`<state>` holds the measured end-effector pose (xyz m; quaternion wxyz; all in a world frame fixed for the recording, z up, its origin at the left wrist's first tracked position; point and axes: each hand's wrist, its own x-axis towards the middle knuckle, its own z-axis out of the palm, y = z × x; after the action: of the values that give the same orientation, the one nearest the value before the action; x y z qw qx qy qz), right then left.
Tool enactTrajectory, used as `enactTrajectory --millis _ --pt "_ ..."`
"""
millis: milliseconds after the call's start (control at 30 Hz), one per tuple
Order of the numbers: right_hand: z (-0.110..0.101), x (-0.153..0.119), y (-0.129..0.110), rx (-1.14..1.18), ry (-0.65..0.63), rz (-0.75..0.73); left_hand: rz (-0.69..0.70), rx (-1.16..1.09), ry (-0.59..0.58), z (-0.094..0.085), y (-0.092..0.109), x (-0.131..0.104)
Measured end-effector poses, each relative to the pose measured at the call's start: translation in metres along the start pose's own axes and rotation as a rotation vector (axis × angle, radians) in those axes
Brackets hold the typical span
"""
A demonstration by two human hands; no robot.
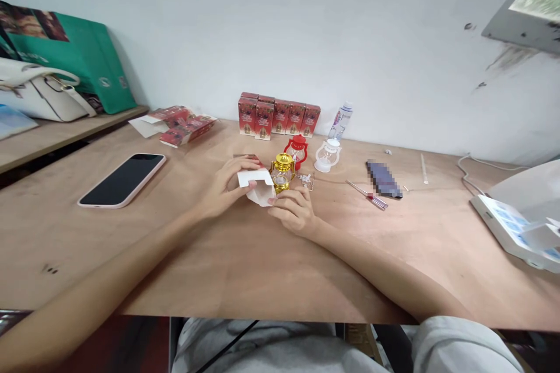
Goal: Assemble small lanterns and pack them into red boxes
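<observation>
Bags: far left, I see a white handbag with a looped handle (pixel 44 93) in front of a glossy green shopping bag (pixel 94 67).
Phone: a black-screened phone in a pale pink case (pixel 122 179) lies flat on the brown wooden desk (pixel 175 262).
Cartons: behind it I have opened-out red-and-white printed cartons (pixel 188 131).
Left hand: my left hand (pixel 223 186) has its grip clamped on a small cardboard box, white inside (pixel 262 191), thumb on the near side, fingers over the far side.
Box: near the desk's middle, open end toward me, between my hands.
Row: behind, upright red printed boxes (pixel 281 116) stand near the wall.
Lanterns: just right of my box, a shiny gold miniature lantern (pixel 282 170); beyond it, a red one (pixel 297 148), then a white one (pixel 327 157).
Right hand: my right hand (pixel 297 213) has fingertips at the box's right edge; I cannot tell whether its grip is clamped there.
Tool: farther right, a thin screwdriver with a clear-and-red handle (pixel 376 201).
</observation>
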<state>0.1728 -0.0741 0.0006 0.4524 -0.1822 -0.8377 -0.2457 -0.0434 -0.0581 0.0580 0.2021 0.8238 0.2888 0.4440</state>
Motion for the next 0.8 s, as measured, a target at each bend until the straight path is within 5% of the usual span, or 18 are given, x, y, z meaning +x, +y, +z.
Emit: enactTrajectory --millis 200,400,600,800 --pt "-0.003 0.008 -0.002 0.008 0.025 -0.022 -0.092 -0.038 0.090 0.005 0.000 -0.006" --pt "-0.004 0.015 -0.006 0.051 -0.024 0.212 -0.110 -0.017 0.034 0.005 -0.005 -0.009" --pt "-0.010 0.024 -0.006 0.155 -0.226 0.210 0.042 0.093 -0.048 0.007 0.002 -0.011" --pt "-0.009 0.024 -0.006 0.087 -0.261 0.150 0.113 0.235 -0.106 0.008 0.001 -0.012"
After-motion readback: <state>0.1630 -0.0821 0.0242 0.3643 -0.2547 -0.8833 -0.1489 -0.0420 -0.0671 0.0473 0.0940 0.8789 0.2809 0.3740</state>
